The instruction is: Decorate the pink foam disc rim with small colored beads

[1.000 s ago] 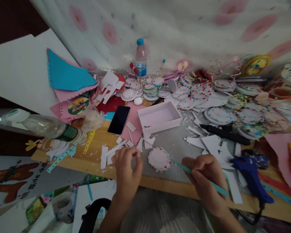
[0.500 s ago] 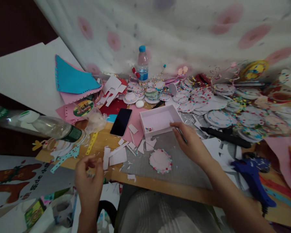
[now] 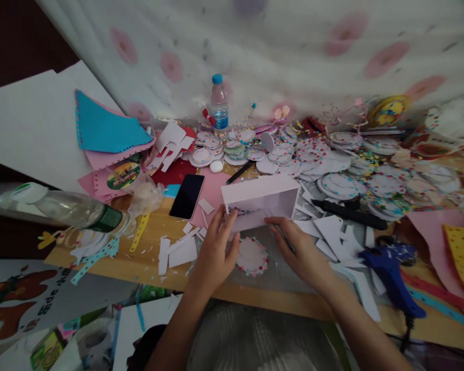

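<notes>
A shallow white box [image 3: 261, 189] is tilted on its side, with its opening facing me. My left hand [image 3: 216, 250] grips the box's near left corner, fingers at its edge and thumb below. A few small coloured beads [image 3: 243, 211] lie inside, near that hand. My right hand [image 3: 299, 252] holds slim dark tweezers [image 3: 286, 238], their thin tips reaching the box's open side. Just below the box, between my hands, a round white disc [image 3: 252, 256] edged with red and blue beads lies flat on the grey mat [image 3: 284, 275].
Many bead-edged discs [image 3: 344, 185] are piled along the back. A phone [image 3: 187, 196], paper scraps [image 3: 182, 251] and a lying bottle [image 3: 81, 206] are on the left. A blue glue gun [image 3: 390, 275] and a black pen-like tool [image 3: 350, 214] lie right. A water bottle [image 3: 219, 105] stands behind.
My left hand has moved right from the table's left side to the box. The box has tipped up from lying flat. The right hand with the tweezers remains by its near edge.
</notes>
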Demonstrator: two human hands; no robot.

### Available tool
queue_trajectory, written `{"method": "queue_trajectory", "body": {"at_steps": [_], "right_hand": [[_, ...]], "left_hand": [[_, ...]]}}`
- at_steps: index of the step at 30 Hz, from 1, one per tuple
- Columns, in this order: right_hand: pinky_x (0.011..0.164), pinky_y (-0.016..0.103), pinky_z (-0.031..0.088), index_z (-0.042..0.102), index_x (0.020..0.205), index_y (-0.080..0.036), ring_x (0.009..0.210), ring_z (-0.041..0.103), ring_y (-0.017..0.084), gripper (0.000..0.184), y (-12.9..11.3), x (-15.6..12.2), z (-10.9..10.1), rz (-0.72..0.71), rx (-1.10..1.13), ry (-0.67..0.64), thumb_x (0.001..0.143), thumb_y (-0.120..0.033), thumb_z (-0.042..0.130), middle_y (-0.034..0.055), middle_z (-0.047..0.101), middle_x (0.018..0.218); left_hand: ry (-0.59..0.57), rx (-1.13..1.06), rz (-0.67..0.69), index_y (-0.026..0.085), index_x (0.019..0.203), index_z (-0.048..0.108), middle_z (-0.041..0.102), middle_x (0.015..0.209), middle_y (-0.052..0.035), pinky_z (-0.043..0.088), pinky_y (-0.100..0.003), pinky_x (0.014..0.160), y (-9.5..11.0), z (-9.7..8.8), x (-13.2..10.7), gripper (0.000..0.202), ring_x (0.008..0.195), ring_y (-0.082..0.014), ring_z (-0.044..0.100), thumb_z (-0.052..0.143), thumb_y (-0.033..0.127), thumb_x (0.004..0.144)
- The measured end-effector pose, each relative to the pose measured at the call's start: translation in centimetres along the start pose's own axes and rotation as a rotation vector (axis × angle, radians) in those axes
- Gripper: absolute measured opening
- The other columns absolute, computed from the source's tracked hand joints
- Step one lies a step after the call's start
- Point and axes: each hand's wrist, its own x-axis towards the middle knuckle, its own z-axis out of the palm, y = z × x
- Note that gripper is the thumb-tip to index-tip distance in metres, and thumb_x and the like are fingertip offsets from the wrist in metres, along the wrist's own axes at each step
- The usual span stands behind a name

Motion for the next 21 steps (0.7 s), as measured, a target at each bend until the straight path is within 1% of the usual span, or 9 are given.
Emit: {"method": "queue_trajectory", "body": {"at_steps": [4,9,10,12,15,16,18,21], "right_hand": [[0.084,0.041,0.048,0.057,0.109,-0.023,0.098,0.062,0.025,0.022,-0.2,0.5,-0.3,-0.004,-0.003,-0.004,0.095,-0.032,0.043,0.0101,0.066,0.103],[0.077,0.035,0.049,0.058,0.101,-0.024,0.088,0.065,0.022,0.016,-0.1,1.6,-1.3,-0.043,0.031,-0.029,0.094,-0.033,0.047,0.0060,0.068,0.093],[0.077,0.034,0.049,0.058,0.101,-0.023,0.088,0.065,0.021,0.015,0.0,1.8,-1.5,-0.053,0.042,-0.025,0.093,-0.032,0.048,0.0057,0.068,0.094],[0.080,0.034,0.048,0.055,0.106,-0.023,0.091,0.065,0.021,0.016,0.2,2.1,-1.9,-0.041,0.077,-0.006,0.093,-0.032,0.048,0.0058,0.068,0.097],[0.083,0.035,0.047,0.046,0.116,-0.024,0.092,0.065,0.021,0.025,0.6,2.5,-2.4,0.017,0.183,0.012,0.093,-0.033,0.051,0.0050,0.069,0.096],[0.082,0.034,0.047,0.045,0.115,-0.024,0.090,0.066,0.020,0.026,0.6,2.5,-2.6,0.031,0.210,0.010,0.092,-0.033,0.052,0.0041,0.070,0.093],[0.079,0.032,0.047,0.047,0.109,-0.024,0.085,0.066,0.019,0.020,0.7,2.7,-2.9,0.035,0.219,-0.003,0.092,-0.033,0.053,0.0025,0.069,0.088],[0.070,0.028,0.046,0.053,0.099,-0.023,0.077,0.062,0.016,0.013,0.6,2.9,-3.1,0.016,0.148,-0.011,0.092,-0.034,0.052,0.0013,0.065,0.083]], "left_hand": [[0.006,0.007,-0.007,0.023,0.146,0.028,0.027,0.154,-0.0133,0.032,-0.044,0.113,-0.6,0.6,0.5,0.055,0.143,-0.0236,0.027,0.040,0.012,0.094],[-0.022,0.021,-0.023,0.023,0.146,0.028,0.023,0.157,-0.0130,0.034,-0.042,0.112,-1.2,0.8,0.6,0.054,0.142,-0.0221,0.027,0.038,0.011,0.094],[-0.021,0.021,-0.025,0.023,0.146,0.028,0.024,0.156,-0.0129,0.034,-0.042,0.112,-1.3,0.9,0.6,0.053,0.142,-0.0217,0.028,0.038,0.011,0.095],[-0.014,0.019,-0.029,0.024,0.145,0.029,0.029,0.154,-0.0125,0.035,-0.042,0.111,-1.6,1.1,0.6,0.052,0.141,-0.0212,0.031,0.037,0.012,0.096],[-0.005,0.016,-0.036,0.025,0.144,0.031,0.037,0.151,-0.0123,0.036,-0.042,0.110,-2.0,1.4,0.6,0.050,0.140,-0.0214,0.033,0.039,0.013,0.096],[-0.002,0.015,-0.036,0.024,0.144,0.032,0.037,0.150,-0.0125,0.036,-0.042,0.110,-2.1,1.5,0.6,0.049,0.140,-0.0214,0.034,0.039,0.013,0.096],[0.004,0.014,-0.032,0.024,0.143,0.033,0.038,0.150,-0.0129,0.037,-0.042,0.110,-2.3,1.7,0.6,0.049,0.139,-0.0215,0.035,0.040,0.013,0.096],[0.005,0.008,-0.029,0.024,0.143,0.032,0.038,0.150,-0.0128,0.038,-0.043,0.109,-2.4,1.7,0.6,0.049,0.138,-0.0220,0.037,0.040,0.013,0.096]]}}
